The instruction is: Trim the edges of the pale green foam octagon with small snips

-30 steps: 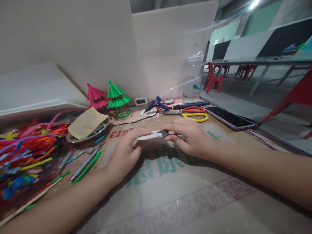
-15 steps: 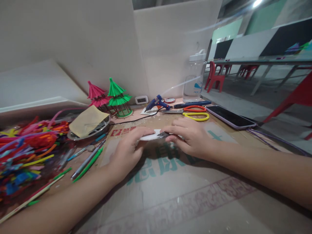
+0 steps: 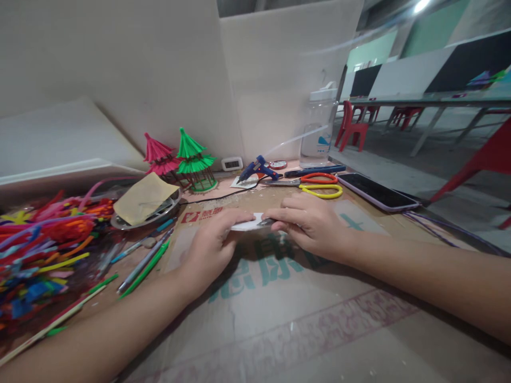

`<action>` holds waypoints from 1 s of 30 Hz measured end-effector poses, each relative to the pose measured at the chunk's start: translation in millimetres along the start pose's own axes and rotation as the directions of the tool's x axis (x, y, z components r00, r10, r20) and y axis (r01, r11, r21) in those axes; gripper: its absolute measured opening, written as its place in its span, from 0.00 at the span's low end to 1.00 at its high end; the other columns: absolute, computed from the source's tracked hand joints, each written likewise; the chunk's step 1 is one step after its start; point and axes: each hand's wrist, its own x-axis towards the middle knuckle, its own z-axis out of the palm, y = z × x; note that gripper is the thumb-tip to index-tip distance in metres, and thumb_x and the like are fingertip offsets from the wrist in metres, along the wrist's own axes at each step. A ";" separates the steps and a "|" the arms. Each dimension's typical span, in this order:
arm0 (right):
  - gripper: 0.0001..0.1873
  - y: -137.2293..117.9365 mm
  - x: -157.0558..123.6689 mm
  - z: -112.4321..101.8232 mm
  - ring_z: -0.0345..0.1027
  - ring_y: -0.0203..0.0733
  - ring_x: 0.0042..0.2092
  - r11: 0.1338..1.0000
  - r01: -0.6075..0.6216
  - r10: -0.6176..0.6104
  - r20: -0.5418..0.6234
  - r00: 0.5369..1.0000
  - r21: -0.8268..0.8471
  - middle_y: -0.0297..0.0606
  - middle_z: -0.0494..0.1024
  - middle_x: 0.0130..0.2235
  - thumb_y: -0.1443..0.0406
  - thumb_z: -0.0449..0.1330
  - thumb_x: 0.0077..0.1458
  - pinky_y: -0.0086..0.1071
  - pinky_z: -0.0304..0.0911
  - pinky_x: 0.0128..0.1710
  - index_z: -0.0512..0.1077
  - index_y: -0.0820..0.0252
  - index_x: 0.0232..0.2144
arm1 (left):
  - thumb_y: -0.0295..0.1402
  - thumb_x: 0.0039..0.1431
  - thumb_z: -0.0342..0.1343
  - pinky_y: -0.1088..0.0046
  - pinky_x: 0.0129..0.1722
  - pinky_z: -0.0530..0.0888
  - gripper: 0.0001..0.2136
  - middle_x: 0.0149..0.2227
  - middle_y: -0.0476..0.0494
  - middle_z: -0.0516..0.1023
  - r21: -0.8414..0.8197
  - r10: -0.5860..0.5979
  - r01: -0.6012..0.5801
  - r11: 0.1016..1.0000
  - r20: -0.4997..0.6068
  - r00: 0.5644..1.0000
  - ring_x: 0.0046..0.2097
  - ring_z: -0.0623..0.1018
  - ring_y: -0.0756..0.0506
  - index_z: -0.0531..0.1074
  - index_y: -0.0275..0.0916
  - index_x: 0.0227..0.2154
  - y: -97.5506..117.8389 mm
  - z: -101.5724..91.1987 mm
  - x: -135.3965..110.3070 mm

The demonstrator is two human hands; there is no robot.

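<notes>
Pinched by my left hand (image 3: 213, 239) is a small flat white piece (image 3: 246, 224), held a little above the cardboard. My right hand (image 3: 307, 219) closes on a small dark pointed blade (image 3: 267, 222), its tip lying against the white piece's right end. The rest of that tool is hidden in my fingers. Both hands are over the printed cardboard sheet (image 3: 255, 314). Beyond them lie a blue glue gun (image 3: 259, 169) and scissors (image 3: 319, 186) with one red and one yellow handle loop.
At left are colourful pipe cleaners (image 3: 48, 244), pens (image 3: 143, 266) and a metal dish (image 3: 131, 223) with a paper on it. Green (image 3: 195, 159) and pink (image 3: 157, 154) pagoda models stand behind. A phone (image 3: 377, 191) and a water bottle (image 3: 317, 130) are at right.
The blade tip has shifted slightly right along the white piece, baring more of it. My hands stay almost in place.
</notes>
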 end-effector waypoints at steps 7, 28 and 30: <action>0.18 0.3 -2.4 1.3 0.65 0.43 0.34 0.998 -0.053 0.053 0.000 0.999 0.015 0.42 0.75 0.33 0.58 0.50 0.66 0.35 0.57 0.34 0.75 0.64 0.44 | 0.20 0.58 0.49 0.63 0.50 0.75 0.16 0.46 0.43 0.80 0.002 -0.006 0.006 1.000 -0.022 1.000 0.48 0.78 0.44 0.73 0.40 0.46 -1.7 0.8 -0.4; 0.16 -4.0 0.7 2.6 0.60 0.39 0.29 0.999 0.033 -0.033 0.004 0.999 -0.018 0.36 0.71 0.27 0.62 0.50 0.67 0.33 0.51 0.29 0.76 0.61 0.46 | 0.17 0.57 0.48 0.61 0.52 0.74 0.21 0.49 0.42 0.78 -0.032 0.076 -0.075 0.997 0.029 0.997 0.51 0.77 0.44 0.72 0.42 0.49 -3.7 5.1 -0.1; 0.16 -4.1 0.5 2.9 0.61 0.39 0.30 1.000 0.024 -0.024 -0.006 1.000 -0.012 0.37 0.72 0.27 0.62 0.49 0.67 0.33 0.52 0.30 0.75 0.62 0.46 | 0.17 0.57 0.48 0.63 0.52 0.74 0.21 0.49 0.43 0.78 -0.026 0.069 -0.068 0.997 0.039 0.997 0.51 0.77 0.44 0.72 0.42 0.49 -4.0 4.9 -0.4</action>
